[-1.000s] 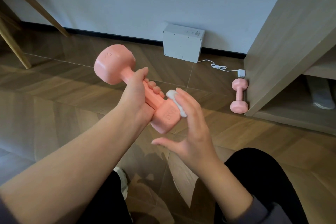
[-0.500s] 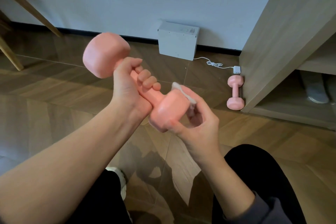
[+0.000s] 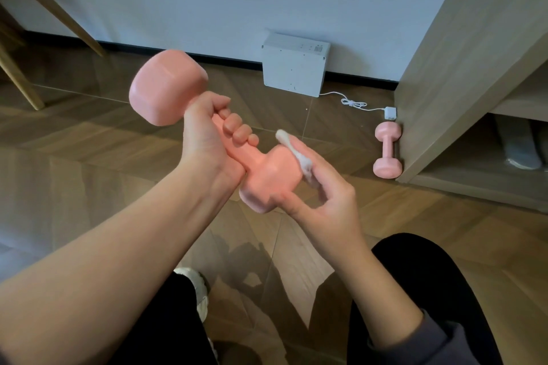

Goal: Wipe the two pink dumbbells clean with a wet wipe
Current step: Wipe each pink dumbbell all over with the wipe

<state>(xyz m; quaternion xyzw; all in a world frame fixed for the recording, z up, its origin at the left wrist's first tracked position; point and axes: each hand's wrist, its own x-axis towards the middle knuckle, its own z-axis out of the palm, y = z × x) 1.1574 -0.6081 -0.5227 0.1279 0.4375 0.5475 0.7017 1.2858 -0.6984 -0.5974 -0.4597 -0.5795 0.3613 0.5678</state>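
My left hand (image 3: 212, 139) grips the handle of a pink dumbbell (image 3: 166, 87), held slanted in the air with one head up left and the other down right. My right hand (image 3: 321, 194) wraps around that lower head and holds a folded white wet wipe (image 3: 292, 149) against its far side, thumb under the head. A second pink dumbbell (image 3: 388, 149) lies on the wooden floor at the right, beside the foot of the cabinet.
A white box (image 3: 293, 72) stands against the wall, with a white cable and plug (image 3: 390, 112) trailing right. A wooden cabinet (image 3: 474, 68) with an open lower shelf fills the right side. Wooden legs (image 3: 17, 80) stand at the far left. My black-clad knees are below.
My right hand went from flat fingers pressing the wipe on the lower head to curling around that head. The dumbbell turned in my left hand's grip.
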